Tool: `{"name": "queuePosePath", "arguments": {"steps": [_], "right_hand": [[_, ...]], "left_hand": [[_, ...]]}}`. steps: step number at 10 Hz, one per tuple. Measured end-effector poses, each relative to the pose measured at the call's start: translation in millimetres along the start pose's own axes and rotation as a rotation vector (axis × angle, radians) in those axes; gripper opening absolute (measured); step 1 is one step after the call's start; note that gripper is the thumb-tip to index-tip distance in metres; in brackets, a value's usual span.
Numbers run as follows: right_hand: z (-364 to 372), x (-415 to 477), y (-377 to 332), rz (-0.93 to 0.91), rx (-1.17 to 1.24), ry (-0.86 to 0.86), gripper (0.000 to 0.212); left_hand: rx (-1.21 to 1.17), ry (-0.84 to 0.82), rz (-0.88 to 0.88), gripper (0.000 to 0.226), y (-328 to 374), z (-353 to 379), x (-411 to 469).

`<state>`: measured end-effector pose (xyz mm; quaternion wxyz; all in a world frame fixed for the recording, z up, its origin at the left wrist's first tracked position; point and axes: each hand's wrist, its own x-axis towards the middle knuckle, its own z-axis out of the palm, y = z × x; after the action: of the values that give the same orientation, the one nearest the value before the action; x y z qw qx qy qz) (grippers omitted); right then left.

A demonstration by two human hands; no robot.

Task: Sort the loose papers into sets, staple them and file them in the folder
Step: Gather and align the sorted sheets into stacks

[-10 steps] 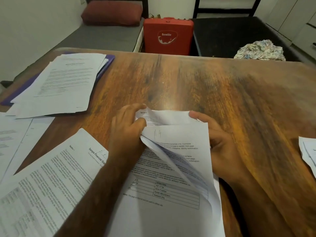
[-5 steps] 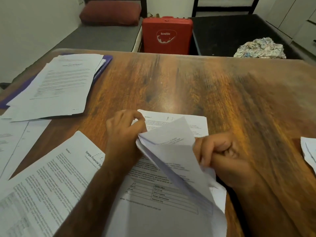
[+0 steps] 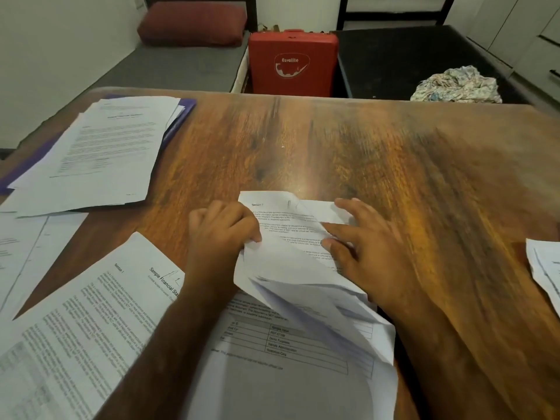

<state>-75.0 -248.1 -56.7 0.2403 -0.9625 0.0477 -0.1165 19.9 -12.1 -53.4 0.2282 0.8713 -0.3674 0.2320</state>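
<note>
A set of printed papers (image 3: 291, 250) lies in front of me on the wooden table (image 3: 348, 153), its upper sheets lifted and bent back. My left hand (image 3: 221, 237) pinches the lifted sheets at their left edge. My right hand (image 3: 372, 256) lies on the right side of the sheets with its fingers spread and fairly straight. A separate printed sheet headed "Sample Financial" (image 3: 91, 313) lies to the left of my left forearm. A purple folder (image 3: 178, 119) at the far left has a stack of papers (image 3: 103, 153) on top of it.
More sheets (image 3: 27, 247) lie at the left edge, and another paper (image 3: 545, 268) pokes in at the right edge. Beyond the table stand a red case (image 3: 292, 62), a grey mattress with a red pillow (image 3: 194, 22) and a crumpled cloth (image 3: 457, 84).
My right hand has let go of the sheet it held curled up and now lies spread on the papers. The lifted page has come down flatter. My left hand keeps its pinch.
</note>
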Motion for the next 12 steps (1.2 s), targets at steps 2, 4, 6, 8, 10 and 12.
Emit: {"name": "queuePosePath", "arguments": {"steps": [2,4,6,8,10,12], "right_hand": [[-9,-16,-5,-0.090,0.887,-0.012,0.048],[-14,-20,-4,-0.095,1.213,-0.072,0.095],[-23,-21,-12,-0.088,1.231,-0.363,0.052],[-7,3,8,0.151,-0.050,-0.019,0.053],[2,0,3,0.086,0.102,0.042,0.039],[-4,0,-10,0.223,0.805,0.204,0.066]], "left_hand": [[-0.029,0.052,-0.022,0.016,2,5,3],[-0.061,-0.019,-0.184,0.011,13,-1,5],[-0.289,0.072,-0.535,0.017,23,-5,19],[-0.137,0.069,-0.255,0.012,14,-2,10],[0.022,0.082,-0.037,0.004,7,4,1],[-0.018,0.092,-0.038,0.003,8,3,-1]]}}
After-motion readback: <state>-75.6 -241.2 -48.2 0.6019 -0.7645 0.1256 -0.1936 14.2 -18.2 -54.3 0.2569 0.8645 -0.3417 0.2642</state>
